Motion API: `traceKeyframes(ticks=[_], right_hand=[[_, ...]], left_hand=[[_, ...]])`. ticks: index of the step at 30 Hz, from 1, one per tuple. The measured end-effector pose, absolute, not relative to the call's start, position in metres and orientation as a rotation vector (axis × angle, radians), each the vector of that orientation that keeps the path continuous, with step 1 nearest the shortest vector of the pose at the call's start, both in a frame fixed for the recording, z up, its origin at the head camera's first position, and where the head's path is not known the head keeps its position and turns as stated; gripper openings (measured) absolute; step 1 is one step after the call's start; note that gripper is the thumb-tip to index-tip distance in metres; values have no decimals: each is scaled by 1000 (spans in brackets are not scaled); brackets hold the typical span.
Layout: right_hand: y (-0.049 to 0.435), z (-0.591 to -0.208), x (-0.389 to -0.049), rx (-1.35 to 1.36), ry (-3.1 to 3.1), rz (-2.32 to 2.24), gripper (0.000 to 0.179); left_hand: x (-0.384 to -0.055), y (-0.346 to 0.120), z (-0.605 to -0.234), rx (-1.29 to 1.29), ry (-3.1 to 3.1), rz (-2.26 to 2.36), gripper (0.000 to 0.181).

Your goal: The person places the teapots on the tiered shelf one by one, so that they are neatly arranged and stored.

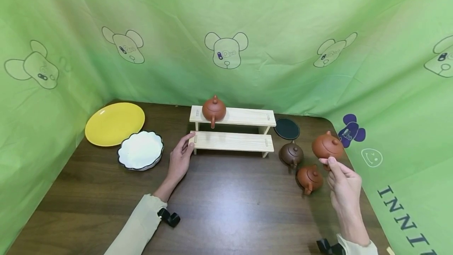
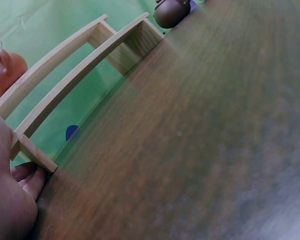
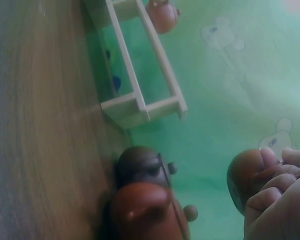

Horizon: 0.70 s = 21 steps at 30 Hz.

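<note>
Over the right side of the surface (image 1: 240, 196), the right hand (image 1: 345, 188) is pinching a raised red-brown teapot (image 1: 325, 146).
Just left of it, a dark brown teapot (image 1: 291, 153) and a second red-brown teapot (image 1: 310, 177) are standing close together; the left hand (image 1: 180, 160) is gripping the lower wooden shelf's (image 1: 230, 141) left end, while a third red-brown teapot (image 1: 214, 109) is sitting on the upper shelf (image 1: 247, 116).

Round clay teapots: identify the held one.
The reddish round clay teapot in the right hand; no hand touches the other three teapots.
</note>
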State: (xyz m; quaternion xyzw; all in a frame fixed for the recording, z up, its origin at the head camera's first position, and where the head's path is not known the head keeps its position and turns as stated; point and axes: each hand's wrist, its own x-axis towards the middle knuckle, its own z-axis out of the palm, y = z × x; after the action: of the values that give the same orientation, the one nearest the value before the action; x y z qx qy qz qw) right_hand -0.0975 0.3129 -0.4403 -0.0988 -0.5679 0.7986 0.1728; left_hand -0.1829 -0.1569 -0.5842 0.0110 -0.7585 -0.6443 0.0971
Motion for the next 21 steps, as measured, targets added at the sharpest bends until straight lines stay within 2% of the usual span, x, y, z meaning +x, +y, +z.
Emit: traceKeyframes(ticks=[9,21], right_hand=[[297,-436,-100,-207,-1678,2281,33],[269,-433,-112,-96,-1746,2318,34]], left_hand=[[-177,-151,-571,21,-2262,-1839,38],[-178,-152,-572,28,-2249,-1859,38]])
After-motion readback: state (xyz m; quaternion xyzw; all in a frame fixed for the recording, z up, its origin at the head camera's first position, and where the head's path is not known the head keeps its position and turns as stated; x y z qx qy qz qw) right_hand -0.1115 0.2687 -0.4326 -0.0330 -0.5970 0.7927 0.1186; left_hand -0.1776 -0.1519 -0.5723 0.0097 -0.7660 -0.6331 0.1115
